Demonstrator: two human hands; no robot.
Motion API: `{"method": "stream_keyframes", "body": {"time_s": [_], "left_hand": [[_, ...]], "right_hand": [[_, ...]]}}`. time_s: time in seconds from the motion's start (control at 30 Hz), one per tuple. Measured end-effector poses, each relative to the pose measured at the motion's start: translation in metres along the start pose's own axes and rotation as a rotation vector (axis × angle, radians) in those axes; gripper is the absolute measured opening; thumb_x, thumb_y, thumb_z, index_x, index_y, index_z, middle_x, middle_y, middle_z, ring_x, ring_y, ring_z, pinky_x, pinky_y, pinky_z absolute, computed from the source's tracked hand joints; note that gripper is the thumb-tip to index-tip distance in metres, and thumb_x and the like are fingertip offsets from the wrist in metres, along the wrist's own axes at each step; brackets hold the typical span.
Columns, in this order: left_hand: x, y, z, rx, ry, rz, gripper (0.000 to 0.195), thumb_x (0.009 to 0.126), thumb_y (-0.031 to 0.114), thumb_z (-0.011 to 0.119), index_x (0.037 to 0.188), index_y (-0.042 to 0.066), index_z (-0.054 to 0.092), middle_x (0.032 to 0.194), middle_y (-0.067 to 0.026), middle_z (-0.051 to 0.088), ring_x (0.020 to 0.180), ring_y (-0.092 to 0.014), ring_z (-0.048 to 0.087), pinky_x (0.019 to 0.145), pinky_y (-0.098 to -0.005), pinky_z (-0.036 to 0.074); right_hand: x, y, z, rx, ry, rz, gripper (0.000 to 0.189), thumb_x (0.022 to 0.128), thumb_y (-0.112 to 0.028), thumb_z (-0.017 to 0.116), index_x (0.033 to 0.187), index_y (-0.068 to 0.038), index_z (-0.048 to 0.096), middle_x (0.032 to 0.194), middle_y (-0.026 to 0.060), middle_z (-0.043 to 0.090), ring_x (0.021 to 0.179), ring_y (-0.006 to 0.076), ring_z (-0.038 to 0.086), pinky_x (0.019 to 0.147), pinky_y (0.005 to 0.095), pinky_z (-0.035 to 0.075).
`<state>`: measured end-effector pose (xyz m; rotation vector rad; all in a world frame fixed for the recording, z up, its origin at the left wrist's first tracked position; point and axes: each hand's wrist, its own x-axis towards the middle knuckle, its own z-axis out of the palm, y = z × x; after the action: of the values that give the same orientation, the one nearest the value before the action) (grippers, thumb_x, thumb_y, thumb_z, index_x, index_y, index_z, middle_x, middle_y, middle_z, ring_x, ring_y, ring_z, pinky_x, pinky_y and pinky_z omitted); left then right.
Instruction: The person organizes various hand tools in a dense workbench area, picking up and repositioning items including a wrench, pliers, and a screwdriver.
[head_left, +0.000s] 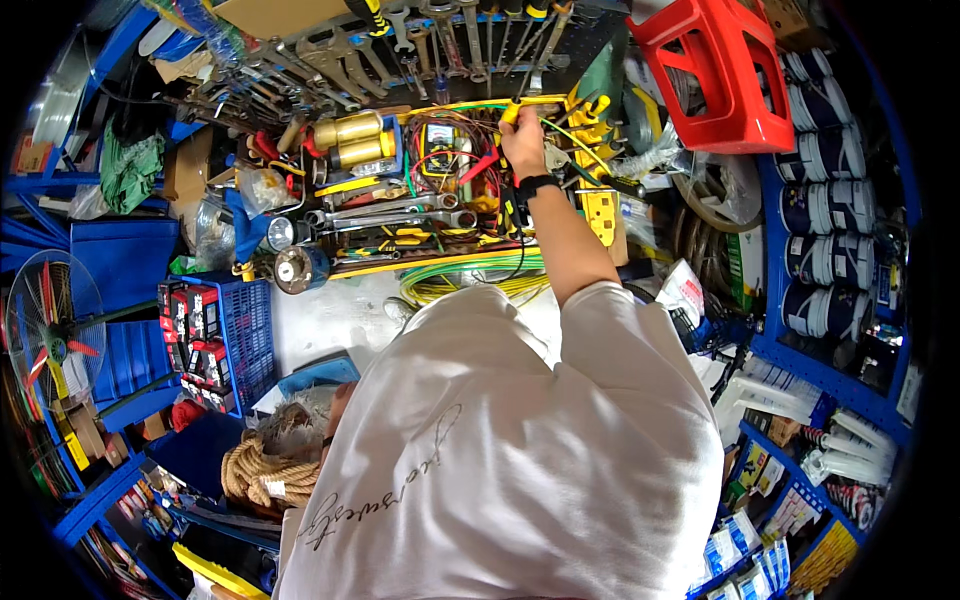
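Observation:
My right hand (524, 141), with a dark band at the wrist, reaches over the far side of a yellow-edged tool tray (442, 263). It is closed around the yellow handle of a tool (511, 112), likely a screwdriver, whose shaft points up and away. Just left of the hand lie a multimeter (438, 156) with coiled leads and a red-handled tool (480, 166). Large combination wrenches (405, 219) lie across the middle of the tray. Of my left hand, only a sliver (341, 405) shows low beside the white shirt; its fingers are hidden.
Wrenches (352, 64) hang on a dark board behind the tray. A red plastic stool (720, 82) stands at the upper right, near shelved paint cans (829, 210). On the left are a blue crate (247, 337) of boxes, a fan (56, 337) and coiled rope (262, 472). Yellow-green cable (442, 281) lies below the tray.

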<state>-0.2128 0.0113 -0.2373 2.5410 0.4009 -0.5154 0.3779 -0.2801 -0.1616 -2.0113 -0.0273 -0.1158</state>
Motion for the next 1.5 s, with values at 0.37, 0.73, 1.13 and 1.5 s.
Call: {"method": "stream_keyframes", "body": {"time_s": [0.37, 0.73, 1.13, 1.5], "left_hand": [[0.004, 0.044, -0.021, -0.478, -0.021, -0.42, 0.032, 0.083, 0.025, 0.05, 0.097, -0.003, 0.057, 0.089, -0.0128, 0.062, 0.082, -0.022, 0.059, 0.071, -0.0325, 0.045], [-0.013, 0.024, -0.013, -0.659, -0.019, -0.597, 0.034, 0.083, 0.027, 0.05, 0.098, -0.002, 0.059, 0.091, -0.0147, 0.062, 0.085, -0.023, 0.059, 0.074, -0.0318, 0.044], [-0.031, 0.036, -0.017, -0.85, 0.005, -0.715, 0.03, 0.083, 0.023, 0.054, 0.099, -0.003, 0.057, 0.091, -0.0108, 0.062, 0.082, -0.017, 0.057, 0.072, -0.0282, 0.044], [-0.021, 0.043, -0.035, -0.871, -0.017, -0.719, 0.031, 0.084, 0.024, 0.054, 0.101, -0.002, 0.056, 0.092, -0.0124, 0.062, 0.082, -0.018, 0.058, 0.071, -0.0287, 0.046]], "right_hand": [[0.02, -0.014, 0.009, -0.027, 0.189, 0.011, 0.027, 0.074, -0.004, 0.064, 0.096, 0.004, 0.051, 0.084, 0.0166, 0.059, 0.079, 0.0305, 0.058, 0.071, 0.0355, 0.045], [0.028, -0.007, 0.058, 0.107, 0.563, 0.104, 0.029, 0.075, -0.007, 0.064, 0.097, 0.004, 0.049, 0.091, 0.0156, 0.052, 0.08, 0.028, 0.052, 0.073, 0.0358, 0.042], [0.04, 0.011, 0.061, 0.327, 0.542, 0.224, 0.041, 0.079, -0.015, 0.064, 0.108, 0.004, 0.043, 0.103, 0.017, 0.044, 0.089, 0.0285, 0.05, 0.077, 0.0371, 0.04], [0.031, -0.01, 0.048, 0.636, 0.437, 0.287, 0.037, 0.079, -0.013, 0.065, 0.104, 0.002, 0.043, 0.092, 0.008, 0.053, 0.08, 0.0161, 0.051, 0.073, 0.0297, 0.041]]}}
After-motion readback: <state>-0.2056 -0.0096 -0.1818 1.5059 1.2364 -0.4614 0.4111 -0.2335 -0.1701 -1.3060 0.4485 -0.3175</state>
